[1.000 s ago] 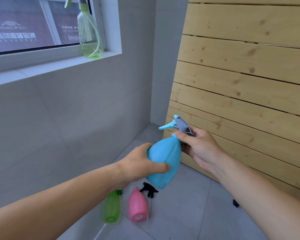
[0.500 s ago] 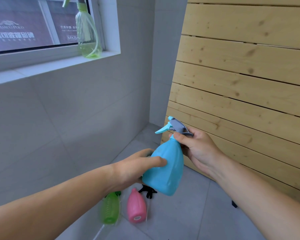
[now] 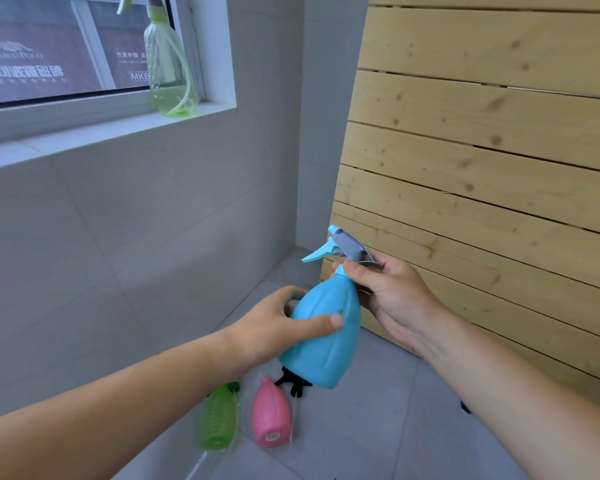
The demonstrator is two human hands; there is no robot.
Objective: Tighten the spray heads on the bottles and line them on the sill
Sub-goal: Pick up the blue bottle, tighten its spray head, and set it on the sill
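I hold a light blue spray bottle (image 3: 326, 341) in the air, tilted with its top to the right. My left hand (image 3: 278, 323) wraps its round body. My right hand (image 3: 385, 289) pinches the neck just under the blue and grey spray head (image 3: 340, 245). On the white window sill (image 3: 94, 133) at the upper left stands a clear green spray bottle (image 3: 168, 67) with its head on. A green bottle (image 3: 219, 417) and a pink bottle (image 3: 270, 414) lie on the floor below, with a black spray head (image 3: 293, 384) beside the pink one.
A pale wooden slat panel (image 3: 492, 168) leans against the wall on the right. Grey tiled wall (image 3: 136, 237) runs under the sill, and grey floor tiles (image 3: 378, 427) spread below. A small dark object (image 3: 465, 407) lies by the panel's foot.
The blue bottle's base has swung lower and leftward while its head stays in my right hand. My left hand has shifted its hold round the body, with the thumb now across the front.
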